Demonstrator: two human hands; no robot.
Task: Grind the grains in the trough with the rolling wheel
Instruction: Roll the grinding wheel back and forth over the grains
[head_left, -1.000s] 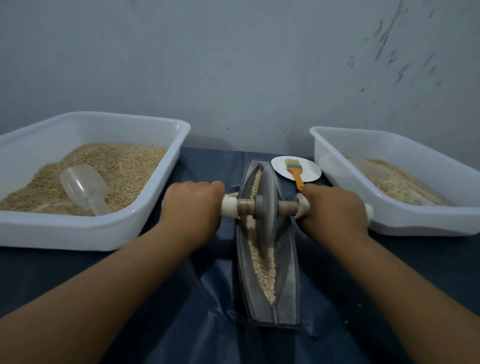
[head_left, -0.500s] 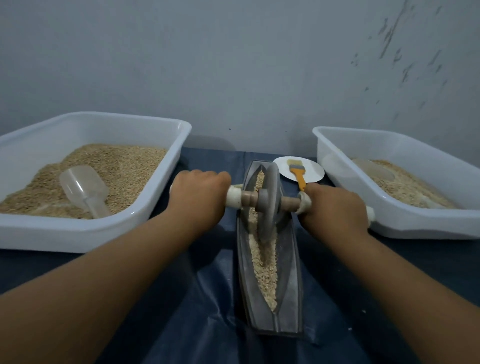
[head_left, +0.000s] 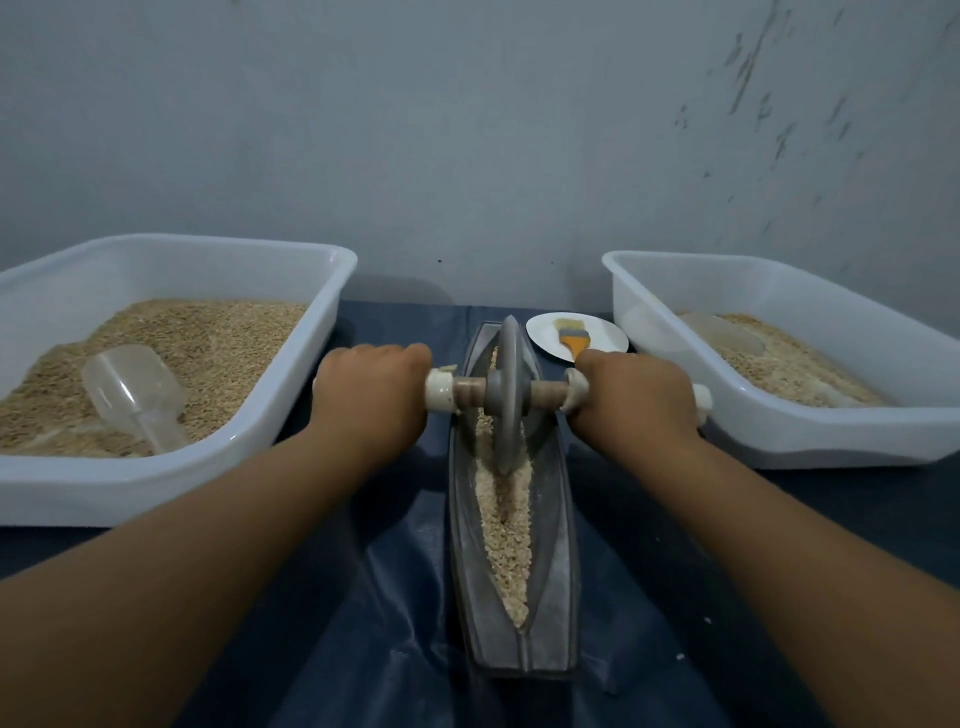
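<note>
A narrow grey boat-shaped trough (head_left: 562, 561) lies lengthwise on the dark blue cloth, holding a strip of pale grains (head_left: 506, 540). A grey rolling wheel (head_left: 509, 395) stands upright in the far half of the trough on a wooden axle with white handle ends. My left hand (head_left: 371, 395) grips the left handle and my right hand (head_left: 631, 397) grips the right handle. A groove runs through the grains just in front of the wheel.
A large white tub (head_left: 291, 415) of grain with a clear plastic scoop (head_left: 132, 395) stands on the left. Another white tub (head_left: 779, 441) with paler grain and a scoop stands on the right. A white plate (head_left: 545, 338) with an orange-handled brush (head_left: 571, 338) sits behind the trough, by the wall.
The wheel has rolled away from me, from the trough's middle toward its far end. Both hands went with it on the handles, leaving more grain uncovered in the near part.
</note>
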